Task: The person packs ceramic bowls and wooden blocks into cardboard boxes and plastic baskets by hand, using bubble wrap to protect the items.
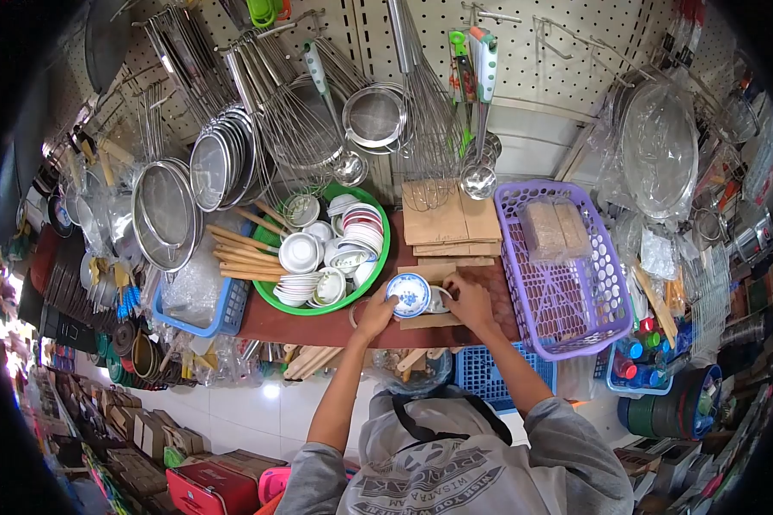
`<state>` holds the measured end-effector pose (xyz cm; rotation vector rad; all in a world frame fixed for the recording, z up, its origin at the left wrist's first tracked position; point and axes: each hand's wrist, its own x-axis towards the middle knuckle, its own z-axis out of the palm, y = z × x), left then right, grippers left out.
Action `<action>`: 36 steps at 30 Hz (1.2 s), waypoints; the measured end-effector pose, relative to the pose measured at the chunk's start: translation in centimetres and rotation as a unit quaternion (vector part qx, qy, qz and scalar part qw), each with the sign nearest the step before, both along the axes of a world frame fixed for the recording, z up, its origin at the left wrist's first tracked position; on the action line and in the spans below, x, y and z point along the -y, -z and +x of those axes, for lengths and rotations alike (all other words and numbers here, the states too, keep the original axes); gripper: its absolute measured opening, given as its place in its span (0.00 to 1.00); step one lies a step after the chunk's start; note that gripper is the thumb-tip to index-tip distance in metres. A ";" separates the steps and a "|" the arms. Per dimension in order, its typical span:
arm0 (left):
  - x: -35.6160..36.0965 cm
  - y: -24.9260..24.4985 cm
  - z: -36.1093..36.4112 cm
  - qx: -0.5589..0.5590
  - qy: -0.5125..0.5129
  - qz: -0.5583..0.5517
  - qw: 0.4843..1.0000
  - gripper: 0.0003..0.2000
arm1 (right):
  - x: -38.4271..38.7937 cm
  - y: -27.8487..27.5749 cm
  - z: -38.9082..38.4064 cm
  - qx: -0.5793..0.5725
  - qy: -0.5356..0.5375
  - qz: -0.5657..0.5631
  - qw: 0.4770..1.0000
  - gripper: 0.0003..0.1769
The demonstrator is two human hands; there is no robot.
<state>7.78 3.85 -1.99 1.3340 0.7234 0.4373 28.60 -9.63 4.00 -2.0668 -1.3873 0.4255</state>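
My left hand [375, 313] grips a small white bowl with a blue floral pattern [410, 294], thumb on its rim. It is over the left part of an open cardboard box [431, 321] on the red-brown tabletop [318, 327]. At the box's right side, the fingers of my right hand [470, 304] are closed on the edge of a white bowl [439, 299], partly hidden by the hand. To the left, a green basin [384, 249] holds stacks of small white bowls [301, 253], some with red rims. Wooden-handled tools [249, 257] stick out over its left edge.
Flat cardboard pieces [451, 215] lie behind the box. A purple basket [610, 287] with wrapped brown packs [555, 230] stands at right; a blue basket [232, 313] stands at left. Whisks [296, 129], strainers [375, 116] and ladles [477, 181] hang low from the pegboard.
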 end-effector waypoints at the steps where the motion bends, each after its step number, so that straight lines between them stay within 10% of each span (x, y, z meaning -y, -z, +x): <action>1: 0.0 0.1 0.1 0.006 -0.009 -0.009 1.000 0.24 | 0.0 0.2 -0.3 0.024 0.010 -0.015 1.000 0.13; 13: 0.1 -1.2 0.1 0.031 -0.009 -0.036 0.999 0.19 | -0.1 0.4 -0.5 0.198 -0.041 -0.063 0.977 0.22; 22: 1.1 -2.8 0.2 -0.034 0.026 0.043 0.998 0.17 | 0.1 -1.0 0.0 -0.169 0.035 0.038 0.984 0.22; 25: 1.4 -2.7 0.3 -0.027 0.045 0.103 0.993 0.17 | 0.0 -1.6 -0.8 -0.133 0.019 0.037 0.990 0.20; 36: 3.2 -7.4 0.4 0.077 0.078 0.237 0.965 0.49 | -1.0 -0.9 -1.4 -0.192 0.035 0.060 0.979 0.19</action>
